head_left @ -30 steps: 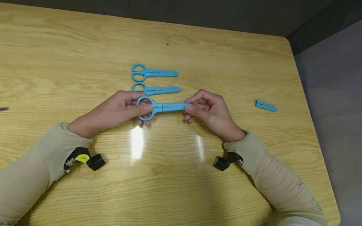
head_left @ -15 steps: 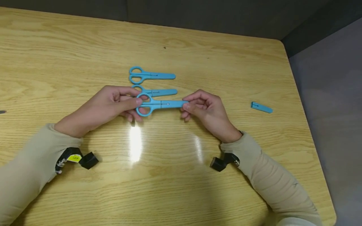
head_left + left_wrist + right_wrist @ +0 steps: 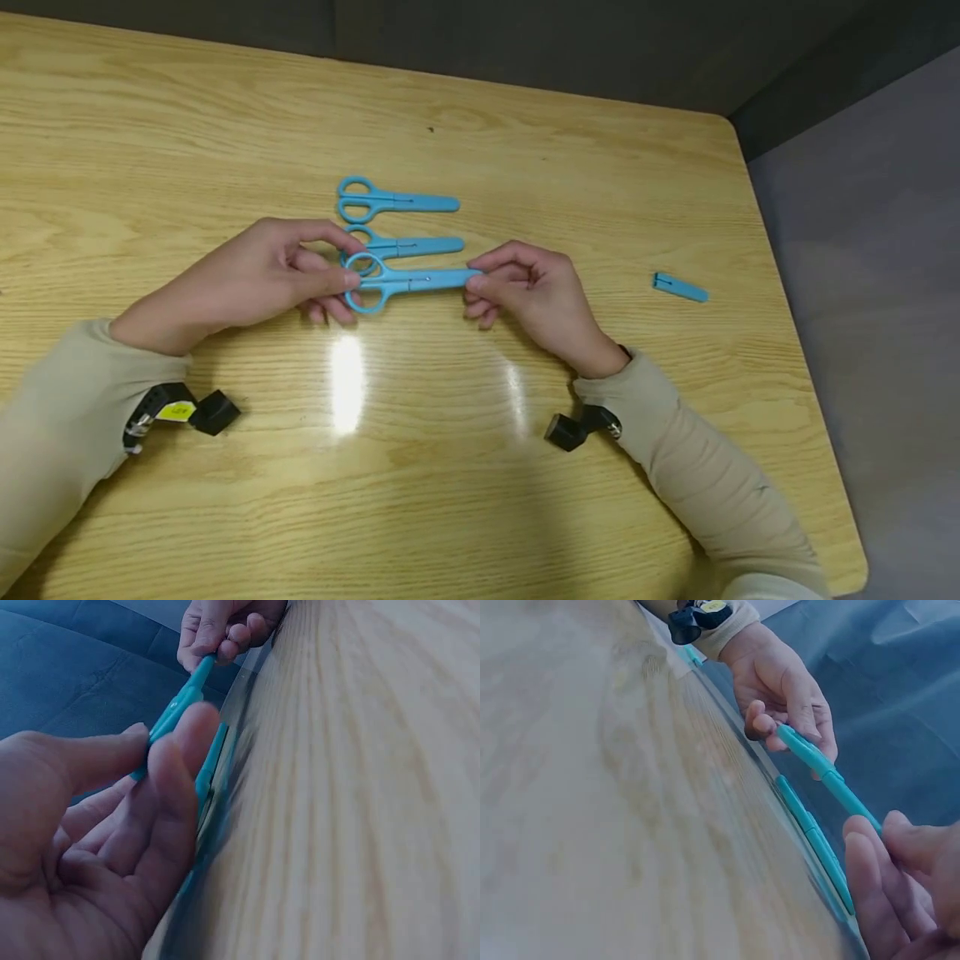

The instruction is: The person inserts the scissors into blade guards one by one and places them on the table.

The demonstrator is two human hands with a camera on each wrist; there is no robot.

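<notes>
Head camera: a person's left hand (image 3: 247, 279) pinches the handle loops of capped blue scissors (image 3: 405, 282) while the right hand (image 3: 528, 296) pinches the cap end, just above the table (image 3: 480, 467). Two capped pairs (image 3: 397, 223) lie beyond; setting this one alongside looks next.

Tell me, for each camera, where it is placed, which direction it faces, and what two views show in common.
Head: worn on the head, facing forward and down at the table; both hands and sleeves show.
Left wrist: on the left wrist, facing along the left hand toward the right hand.
Right wrist: on the right wrist, facing past the right hand's fingertips toward the left hand.
All views share the held scissors.
</notes>
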